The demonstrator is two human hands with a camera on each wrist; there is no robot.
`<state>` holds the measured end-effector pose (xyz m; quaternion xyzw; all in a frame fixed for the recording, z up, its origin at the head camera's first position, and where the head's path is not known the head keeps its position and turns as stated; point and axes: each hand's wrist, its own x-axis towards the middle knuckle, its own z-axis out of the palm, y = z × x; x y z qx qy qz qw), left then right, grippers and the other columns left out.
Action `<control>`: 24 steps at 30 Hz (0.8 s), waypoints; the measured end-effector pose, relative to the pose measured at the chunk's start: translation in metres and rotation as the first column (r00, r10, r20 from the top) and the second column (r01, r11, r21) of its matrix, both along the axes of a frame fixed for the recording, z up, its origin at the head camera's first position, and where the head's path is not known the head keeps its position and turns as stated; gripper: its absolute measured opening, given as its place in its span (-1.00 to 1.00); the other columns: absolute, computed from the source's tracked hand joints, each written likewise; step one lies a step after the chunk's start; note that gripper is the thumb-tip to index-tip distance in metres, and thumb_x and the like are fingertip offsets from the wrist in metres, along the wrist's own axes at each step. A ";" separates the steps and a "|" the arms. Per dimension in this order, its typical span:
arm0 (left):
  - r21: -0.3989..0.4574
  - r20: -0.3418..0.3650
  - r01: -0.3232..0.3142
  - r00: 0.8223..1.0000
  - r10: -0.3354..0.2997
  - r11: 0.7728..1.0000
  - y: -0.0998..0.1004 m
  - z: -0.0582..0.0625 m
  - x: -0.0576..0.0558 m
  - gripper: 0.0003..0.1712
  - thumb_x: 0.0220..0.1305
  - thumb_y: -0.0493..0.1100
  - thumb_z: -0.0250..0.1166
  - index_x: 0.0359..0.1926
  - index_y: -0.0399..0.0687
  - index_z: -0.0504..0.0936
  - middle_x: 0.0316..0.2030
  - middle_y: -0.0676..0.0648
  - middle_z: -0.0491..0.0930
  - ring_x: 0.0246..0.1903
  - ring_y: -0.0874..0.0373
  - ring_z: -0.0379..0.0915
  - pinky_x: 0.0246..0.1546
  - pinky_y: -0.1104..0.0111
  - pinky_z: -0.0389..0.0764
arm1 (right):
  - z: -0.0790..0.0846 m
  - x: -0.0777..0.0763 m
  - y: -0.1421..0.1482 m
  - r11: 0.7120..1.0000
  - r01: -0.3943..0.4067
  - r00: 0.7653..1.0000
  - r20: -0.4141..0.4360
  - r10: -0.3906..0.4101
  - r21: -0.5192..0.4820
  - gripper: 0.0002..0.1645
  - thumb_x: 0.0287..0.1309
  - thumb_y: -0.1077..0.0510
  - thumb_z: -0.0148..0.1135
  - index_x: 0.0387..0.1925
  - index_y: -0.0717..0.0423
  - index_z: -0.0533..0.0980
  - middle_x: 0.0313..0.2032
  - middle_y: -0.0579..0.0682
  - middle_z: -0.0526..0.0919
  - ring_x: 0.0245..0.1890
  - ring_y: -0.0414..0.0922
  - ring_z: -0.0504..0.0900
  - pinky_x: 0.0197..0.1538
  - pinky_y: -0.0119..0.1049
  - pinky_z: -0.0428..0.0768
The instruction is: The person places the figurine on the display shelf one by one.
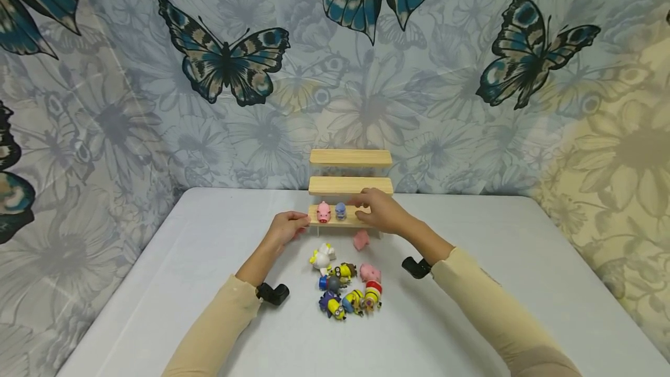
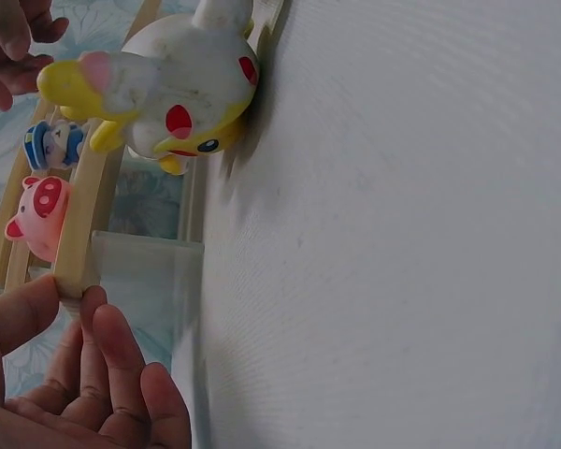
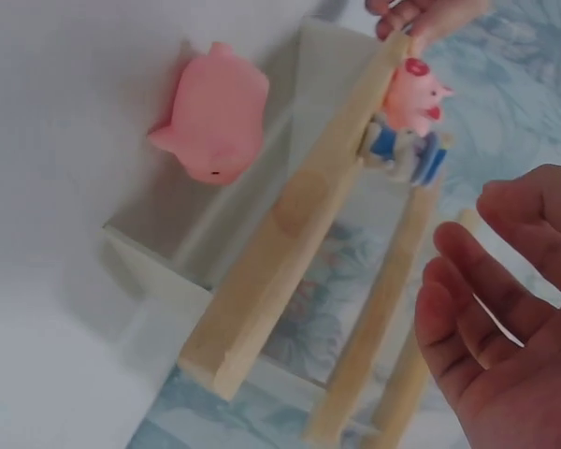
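Observation:
A small three-tier wooden display shelf (image 1: pixel 350 185) stands at the back of the table. My left hand (image 1: pixel 288 228) pinches the left end of its lowest board between thumb and fingers. On that board a pink pig figure (image 2: pixel 43 217) sits near the left end, beside a small figure in a blue cap (image 1: pixel 341 211). My right hand (image 1: pixel 384 211) hovers over the right part of this board, its fingers loosely bent and holding nothing. Another pink pig (image 3: pixel 217 114) lies on the table in front of the shelf's lower right part.
A white and yellow figure (image 1: pixel 322 258) lies on the table before the shelf. Nearer to me is a cluster of several toys, including a minion (image 1: pixel 335 306), another pink pig (image 1: pixel 370 273) and a red-and-white-clad figure (image 1: pixel 373 294). Butterfly-patterned cloth (image 1: pixel 356 98) hangs behind the table.

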<state>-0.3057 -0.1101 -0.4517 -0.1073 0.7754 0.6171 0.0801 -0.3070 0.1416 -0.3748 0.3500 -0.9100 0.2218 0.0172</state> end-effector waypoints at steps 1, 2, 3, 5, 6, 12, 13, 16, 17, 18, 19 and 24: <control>0.000 0.001 -0.001 1.000 0.001 1.000 0.000 0.000 0.000 -0.68 0.30 -0.13 0.29 0.00 -0.22 0.63 -0.28 -0.03 0.70 -0.41 0.24 0.51 -0.38 0.41 0.45 | 0.000 0.003 0.002 1.000 -0.006 1.000 0.001 0.006 -0.012 -0.67 0.23 0.27 0.18 0.02 0.18 0.61 -0.18 0.10 0.66 -0.16 -0.01 0.59 -0.11 -0.12 0.56; 0.000 0.001 -0.002 1.000 0.002 1.000 0.000 0.001 0.000 -0.68 0.30 -0.13 0.29 0.00 -0.22 0.63 -0.28 -0.04 0.70 -0.41 0.24 0.51 -0.38 0.41 0.45 | 0.001 0.006 0.004 1.000 -0.011 1.000 0.003 0.011 -0.019 -0.69 0.23 0.27 0.18 0.00 0.19 0.61 -0.20 0.09 0.67 -0.18 -0.02 0.58 -0.11 -0.13 0.56; 0.000 0.003 -0.004 1.000 0.004 1.000 0.001 0.001 0.001 -0.68 0.31 -0.13 0.28 0.00 -0.22 0.63 -0.27 -0.04 0.70 -0.41 0.24 0.51 -0.38 0.41 0.45 | 0.001 0.009 0.006 1.000 -0.015 1.000 0.005 0.015 -0.027 -0.71 0.23 0.27 0.19 -0.02 0.20 0.62 -0.22 0.09 0.67 -0.20 -0.03 0.58 -0.12 -0.15 0.56; -0.001 0.005 -0.005 1.000 0.005 1.000 0.001 0.002 0.001 -0.68 0.31 -0.12 0.28 0.00 -0.21 0.63 -0.27 -0.05 0.70 -0.40 0.24 0.51 -0.38 0.40 0.45 | 0.000 0.015 0.010 0.999 -0.016 1.000 0.017 0.016 -0.032 -0.74 0.24 0.26 0.18 -0.06 0.22 0.63 -0.24 0.05 0.69 -0.23 -0.08 0.58 -0.15 -0.20 0.55; -0.003 0.006 -0.006 1.000 0.006 1.000 0.001 0.002 0.001 -0.68 0.31 -0.12 0.28 0.00 -0.21 0.63 -0.26 -0.05 0.70 -0.40 0.24 0.50 -0.37 0.40 0.45 | -0.001 0.019 0.011 0.999 -0.012 0.999 0.033 0.014 -0.039 -0.74 0.24 0.26 0.19 -0.07 0.22 0.64 -0.25 0.04 0.69 -0.25 -0.10 0.58 -0.16 -0.22 0.55; -0.002 0.006 -0.005 1.000 0.005 1.000 0.001 0.002 0.001 -0.68 0.31 -0.11 0.28 0.00 -0.20 0.64 -0.24 -0.06 0.70 -0.40 0.26 0.50 -0.35 0.41 0.46 | -0.011 0.034 0.018 0.999 -0.026 0.991 0.134 0.030 -0.032 -0.77 0.23 0.25 0.20 -0.12 0.26 0.66 -0.31 -0.01 0.67 -0.37 -0.23 0.50 -0.29 -0.38 0.52; -0.003 0.005 -0.004 1.000 0.004 1.000 0.001 0.001 0.001 -0.68 0.31 -0.11 0.28 0.00 -0.20 0.64 -0.24 -0.06 0.71 -0.40 0.26 0.50 -0.35 0.41 0.46 | -0.013 0.036 0.020 0.999 -0.030 0.988 0.151 0.033 -0.025 -0.77 0.24 0.25 0.20 -0.13 0.26 0.66 -0.31 -0.01 0.67 -0.38 -0.24 0.50 -0.31 -0.40 0.51; -0.003 0.003 0.000 1.000 0.000 1.000 0.001 0.001 0.001 -0.68 0.32 -0.11 0.28 0.00 -0.20 0.64 -0.24 -0.06 0.71 -0.40 0.26 0.49 -0.36 0.42 0.46 | -0.022 0.039 0.023 0.999 -0.037 0.977 0.212 0.038 -0.006 -0.78 0.26 0.22 0.20 -0.15 0.25 0.66 -0.29 -0.02 0.69 -0.40 -0.29 0.49 -0.34 -0.43 0.50; -0.004 0.002 0.001 1.000 -0.001 1.000 0.001 0.001 0.001 -0.68 0.32 -0.11 0.28 0.00 -0.20 0.64 -0.24 -0.06 0.71 -0.41 0.27 0.49 -0.36 0.42 0.46 | -0.025 0.039 0.024 0.999 -0.041 0.972 0.230 0.040 0.001 -0.79 0.27 0.20 0.20 -0.16 0.24 0.66 -0.30 -0.03 0.69 -0.41 -0.29 0.48 -0.34 -0.43 0.49; -0.004 0.001 0.001 1.000 -0.001 1.000 0.000 0.001 0.001 -0.68 0.32 -0.11 0.28 0.00 -0.20 0.63 -0.25 -0.05 0.71 -0.41 0.27 0.50 -0.36 0.42 0.46 | -0.028 0.039 0.025 0.999 -0.043 0.969 0.245 0.039 0.011 -0.79 0.27 0.19 0.21 -0.19 0.22 0.67 -0.31 -0.05 0.69 -0.41 -0.30 0.48 -0.33 -0.43 0.49; -0.003 -0.001 0.002 1.000 -0.002 1.000 0.000 0.001 0.001 -0.68 0.32 -0.11 0.28 0.00 -0.20 0.63 -0.25 -0.05 0.71 -0.41 0.26 0.50 -0.37 0.42 0.46 | -0.031 0.040 0.026 0.999 -0.049 0.965 0.257 0.041 0.023 -0.81 0.27 0.17 0.21 -0.22 0.19 0.68 -0.32 -0.07 0.68 -0.42 -0.31 0.47 -0.33 -0.43 0.48; 0.000 -0.003 0.003 1.000 -0.003 1.000 0.000 0.000 0.001 -0.68 0.31 -0.12 0.28 -0.01 -0.21 0.63 -0.26 -0.06 0.71 -0.42 0.26 0.50 -0.39 0.42 0.45 | -0.045 0.041 0.027 0.993 -0.047 0.937 0.349 0.007 0.105 -0.77 0.27 0.06 0.23 -0.39 0.10 0.68 -0.53 -0.15 0.60 -0.55 -0.31 0.39 -0.43 -0.45 0.38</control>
